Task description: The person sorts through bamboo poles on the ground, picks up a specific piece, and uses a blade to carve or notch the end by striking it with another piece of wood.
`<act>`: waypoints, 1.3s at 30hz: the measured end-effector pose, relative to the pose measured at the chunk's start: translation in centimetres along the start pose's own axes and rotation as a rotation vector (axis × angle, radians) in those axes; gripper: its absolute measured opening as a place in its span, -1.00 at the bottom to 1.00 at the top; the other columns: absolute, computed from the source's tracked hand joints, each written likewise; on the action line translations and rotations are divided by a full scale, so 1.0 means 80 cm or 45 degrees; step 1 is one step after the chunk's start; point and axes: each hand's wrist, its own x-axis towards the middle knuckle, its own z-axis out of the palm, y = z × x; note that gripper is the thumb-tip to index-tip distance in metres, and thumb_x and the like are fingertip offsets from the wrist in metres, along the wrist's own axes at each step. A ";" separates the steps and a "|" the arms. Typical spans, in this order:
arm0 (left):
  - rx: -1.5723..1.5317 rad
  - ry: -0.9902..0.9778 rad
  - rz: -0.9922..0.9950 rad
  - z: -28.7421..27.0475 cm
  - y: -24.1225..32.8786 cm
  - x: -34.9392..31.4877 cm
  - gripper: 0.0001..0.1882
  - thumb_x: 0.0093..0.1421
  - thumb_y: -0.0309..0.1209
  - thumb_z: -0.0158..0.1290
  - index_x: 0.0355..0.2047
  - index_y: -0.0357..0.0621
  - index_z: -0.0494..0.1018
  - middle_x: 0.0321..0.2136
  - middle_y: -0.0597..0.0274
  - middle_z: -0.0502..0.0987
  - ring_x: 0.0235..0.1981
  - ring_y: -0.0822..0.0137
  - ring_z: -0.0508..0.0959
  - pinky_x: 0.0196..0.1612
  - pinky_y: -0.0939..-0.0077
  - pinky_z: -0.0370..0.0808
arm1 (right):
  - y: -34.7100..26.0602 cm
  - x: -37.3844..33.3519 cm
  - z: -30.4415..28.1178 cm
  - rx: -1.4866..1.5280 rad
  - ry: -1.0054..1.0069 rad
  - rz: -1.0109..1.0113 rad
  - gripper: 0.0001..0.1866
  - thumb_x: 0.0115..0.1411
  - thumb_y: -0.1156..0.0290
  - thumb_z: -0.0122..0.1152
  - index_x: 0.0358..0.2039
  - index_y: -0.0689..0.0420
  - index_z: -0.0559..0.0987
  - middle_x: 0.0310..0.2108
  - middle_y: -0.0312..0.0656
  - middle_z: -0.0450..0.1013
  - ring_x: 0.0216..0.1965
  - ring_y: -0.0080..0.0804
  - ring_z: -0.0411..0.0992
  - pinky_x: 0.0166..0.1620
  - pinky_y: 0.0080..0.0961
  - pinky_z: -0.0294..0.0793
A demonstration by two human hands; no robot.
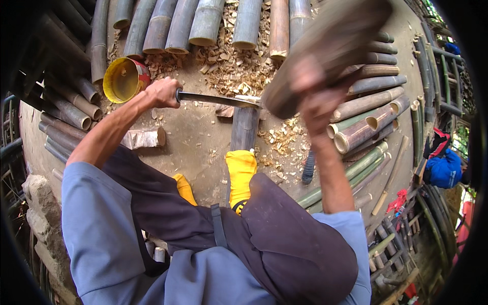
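My left hand (163, 93) is closed round the dark handle of a machete (216, 99). Its long blade points right, with the tip part over the pale far end of a bamboo section (244, 129). That bamboo lies lengthwise in front of me, and a foot in a yellow sock (241, 173) presses on its near end. Raised at the upper right, my right hand (317, 101) grips a thick brown piece of wood like a club (335, 46). Both are smeared by motion, and the wood is apart from the blade.
Wood shavings (239, 71) cover the ground beyond the bamboo. A yellow bucket (108, 84) and a short log (145, 138) are at the left. Cut bamboo poles (208, 23) lie across the far side, with more (373, 124) at the right. A dark-handled tool (308, 168) lies near my right forearm.
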 end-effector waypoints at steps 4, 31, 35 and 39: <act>0.035 -0.003 0.026 0.014 0.008 0.002 -0.75 -0.25 -0.32 0.10 -0.57 -0.25 0.48 -0.67 -0.05 0.49 -0.57 0.04 0.54 -0.43 0.20 0.49 | 0.077 -0.056 0.021 0.069 -0.640 0.627 0.09 -0.21 0.12 0.44 0.29 0.15 0.05 0.28 0.02 0.04 0.31 -0.11 -0.03 0.33 -0.29 -0.11; -0.230 -0.332 -0.058 0.002 -0.009 0.013 -0.74 -0.30 -0.38 0.15 -0.60 -0.33 0.46 -0.72 0.03 0.48 -0.64 0.21 0.51 -0.53 0.28 0.45 | 0.048 -0.109 0.014 -0.235 -0.874 0.566 0.03 -0.18 0.22 0.30 0.31 -0.09 -0.03 0.07 0.19 0.27 0.00 0.11 0.35 0.06 -0.13 0.34; -0.015 -0.083 -0.113 0.019 0.001 -0.011 -0.73 -0.28 -0.34 0.18 -0.53 -0.25 0.52 -0.65 0.11 0.53 -0.62 0.23 0.53 -0.51 0.32 0.50 | 0.054 -0.150 0.011 -0.215 -0.449 0.281 0.05 -0.17 0.25 0.32 0.31 -0.03 -0.04 -0.05 0.16 0.38 -0.09 0.05 0.43 -0.07 -0.11 0.45; -0.028 0.385 -0.108 0.142 -0.034 -0.049 -0.52 -0.28 -0.19 0.20 -0.31 -0.19 0.57 -0.43 0.01 0.59 -0.44 0.13 0.58 -0.25 0.30 0.57 | 0.056 -0.177 -0.001 -0.016 -0.207 0.821 -0.12 -0.18 0.23 0.36 0.15 0.25 0.20 -0.04 0.14 0.37 -0.03 -0.11 0.40 0.02 -0.30 0.37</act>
